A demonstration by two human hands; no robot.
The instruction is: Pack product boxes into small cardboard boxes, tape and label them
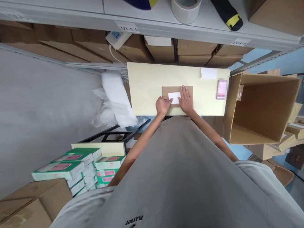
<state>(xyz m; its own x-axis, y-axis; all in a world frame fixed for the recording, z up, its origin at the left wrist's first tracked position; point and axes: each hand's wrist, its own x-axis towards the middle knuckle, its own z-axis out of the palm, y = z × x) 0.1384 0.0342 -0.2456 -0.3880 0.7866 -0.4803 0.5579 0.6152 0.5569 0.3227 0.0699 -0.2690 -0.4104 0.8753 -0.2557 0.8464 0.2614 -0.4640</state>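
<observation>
A white label (174, 98) on a cardboard box (171, 89) near the counter's (144, 85) front edge is being steadied by curled left hand (163, 105), any pinch unclear, and flat, open-fingered right hand (186, 98), ideally being smoothed outward crease-free.

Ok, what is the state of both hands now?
Left hand: curled, thumb at white label; grip unclear.
Right hand: open, flat on brown package.

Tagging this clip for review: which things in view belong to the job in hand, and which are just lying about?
In use: left hand, right hand, cardboard package, white label, table

Apparently lying about: tape roll, white wrap, green boxes, open carton
</observation>
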